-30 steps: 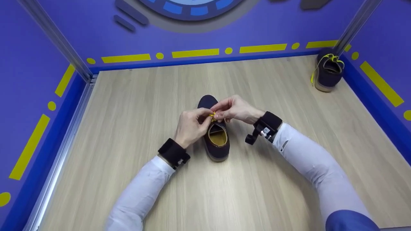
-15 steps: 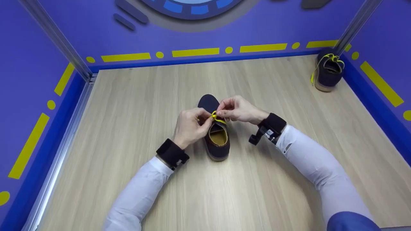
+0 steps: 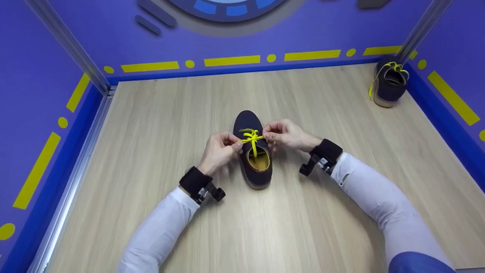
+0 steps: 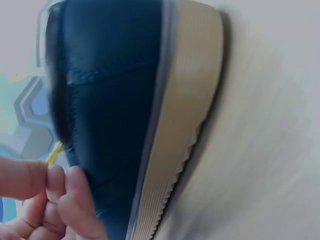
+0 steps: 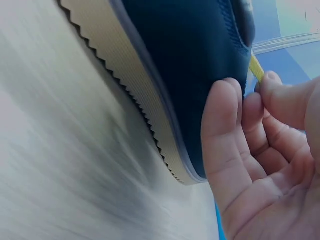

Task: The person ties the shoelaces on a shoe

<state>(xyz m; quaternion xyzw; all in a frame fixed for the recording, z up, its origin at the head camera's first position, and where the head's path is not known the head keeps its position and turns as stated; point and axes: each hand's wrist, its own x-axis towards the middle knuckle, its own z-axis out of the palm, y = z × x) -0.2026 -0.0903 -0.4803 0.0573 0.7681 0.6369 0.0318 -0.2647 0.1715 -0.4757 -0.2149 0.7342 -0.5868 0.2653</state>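
Note:
A dark shoe (image 3: 248, 119) with a tan sole stands mid-table, toe pointing away. Yellow shoelace (image 3: 253, 138) crosses over its tongue, with one end hanging into the opening. My left hand (image 3: 219, 151) pinches a part of the lace at the shoe's left side; the left wrist view shows thumb and finger on the yellow strand beside the shoe's side wall (image 4: 110, 125). On the opposite side my right hand (image 3: 290, 134) pinches another part of the lace between thumb and finger, its other fingers (image 5: 220, 110) close against the shoe. Between both hands the lace runs taut and nearly level.
A second dark shoe (image 3: 390, 85) with yellow laces stands in the far right corner of the wooden table (image 3: 170, 113). Purple walls (image 3: 242, 41) with yellow markings border the table at the back and on both sides.
The hands were close together over the lacing; they have drawn apart, left hand to the left and right hand to the right, pulling the lace out straight between them. More of the lacing now shows.

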